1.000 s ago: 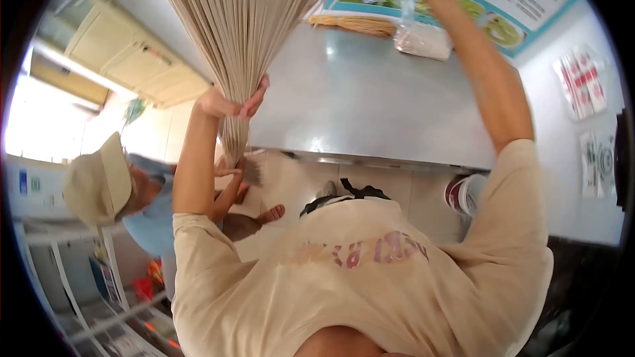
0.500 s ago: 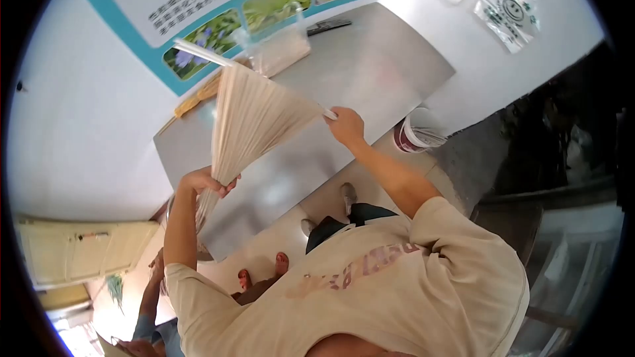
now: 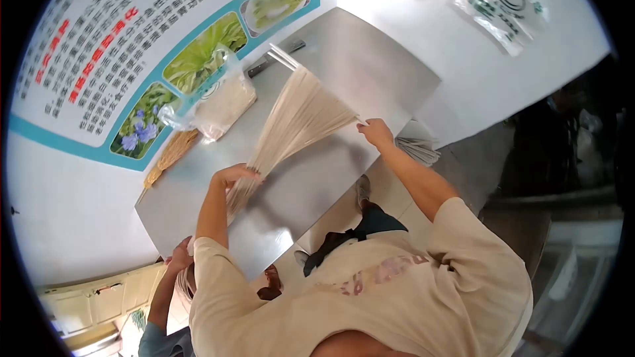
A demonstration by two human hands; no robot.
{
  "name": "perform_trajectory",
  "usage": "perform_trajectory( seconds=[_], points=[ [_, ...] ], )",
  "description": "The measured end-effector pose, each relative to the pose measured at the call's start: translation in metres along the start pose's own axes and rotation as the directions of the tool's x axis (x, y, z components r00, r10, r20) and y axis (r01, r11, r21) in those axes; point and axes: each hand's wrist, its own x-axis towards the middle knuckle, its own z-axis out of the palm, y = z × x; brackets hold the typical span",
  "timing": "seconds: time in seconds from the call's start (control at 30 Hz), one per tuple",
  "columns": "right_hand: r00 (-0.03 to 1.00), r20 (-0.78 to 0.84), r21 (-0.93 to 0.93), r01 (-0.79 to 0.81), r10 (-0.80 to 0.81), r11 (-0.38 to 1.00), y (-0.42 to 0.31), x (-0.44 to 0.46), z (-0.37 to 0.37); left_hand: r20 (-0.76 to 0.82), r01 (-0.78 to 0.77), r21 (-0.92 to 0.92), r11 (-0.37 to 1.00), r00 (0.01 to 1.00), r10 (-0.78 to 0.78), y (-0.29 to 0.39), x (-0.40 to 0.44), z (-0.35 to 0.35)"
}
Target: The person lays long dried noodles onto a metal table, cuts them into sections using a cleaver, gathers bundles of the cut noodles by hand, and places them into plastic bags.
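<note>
A fan-shaped bundle of pale noodle-like strands (image 3: 297, 112) hangs over the metal table (image 3: 370, 53), its wide end toward the wall. My left hand (image 3: 239, 176) is closed around the narrow lower part, and loose ends trail below it. My right hand (image 3: 376, 133) grips the end of a thin stick at the right corner of the wide end. Pale stick ends jut out past the bundle's upper corner.
A clear bag of pale material (image 3: 221, 102), a yellowish bundle (image 3: 172, 153) and a knife (image 3: 274, 58) lie along the wall. A co-worker's hand (image 3: 180, 254) is at the table's lower left corner. Grey strands (image 3: 418, 150) show beyond the right edge.
The view has swung toward the wall poster and the table's right end. The bundle has come down from high overhead to above the table, and my right hand is now at its stick end.
</note>
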Motion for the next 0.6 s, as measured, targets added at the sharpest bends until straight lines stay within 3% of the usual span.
perform_trajectory(
  seconds=[0.07,0.13,0.17,0.2,0.27,0.33,0.4,0.43,0.5,0.53,0.6],
  points=[
    [0.991,0.116,-0.053,-0.056,0.062,0.997,0.015,0.051,-0.019,-0.021,0.135,0.020,0.991,0.991,-0.135,0.008,0.056,-0.001],
    [0.964,0.224,-0.060,-0.136,0.146,0.989,0.028,0.090,-0.034,0.068,0.156,-0.022,0.988,0.986,-0.154,0.013,0.105,-0.005],
    [0.979,0.157,-0.050,-0.125,0.131,0.991,0.034,0.103,-0.035,-0.088,0.221,0.058,0.974,0.973,-0.215,0.031,0.122,0.005],
    [0.972,0.190,-0.065,-0.126,0.136,0.990,0.044,0.117,-0.036,-0.246,0.303,0.127,0.945,0.932,-0.265,0.045,0.133,0.011],
    [0.988,0.129,-0.057,-0.080,0.087,0.995,0.071,0.158,-0.037,-0.246,0.283,0.084,0.956,0.935,-0.255,0.047,0.172,-0.003],
    [0.971,0.215,-0.042,-0.100,0.107,0.994,0.097,0.191,-0.042,-0.245,0.261,0.046,0.964,0.939,-0.242,0.063,0.194,-0.005],
    [0.965,0.242,0.013,-0.111,0.105,0.994,0.112,0.208,-0.051,-0.430,0.358,0.313,0.880,0.879,-0.205,0.095,0.205,-0.003],
    [0.981,0.180,0.073,-0.090,0.076,0.993,0.137,0.224,-0.039,-0.432,0.371,0.304,0.877,0.875,-0.221,0.098,0.211,-0.007],
    [0.975,0.202,0.096,-0.110,0.089,0.989,0.156,0.243,-0.044,-0.603,0.383,0.631,0.675,0.790,0.115,0.106,0.222,-0.010],
    [0.973,0.211,0.114,-0.123,0.097,0.986,0.163,0.249,-0.048,-0.603,0.388,0.629,0.673,0.790,0.108,0.109,0.223,-0.007],
    [0.975,0.197,0.137,-0.131,0.103,0.982,0.168,0.260,-0.061,-0.685,0.350,0.649,0.675,0.656,0.318,0.122,0.228,-0.004]
  ],
)
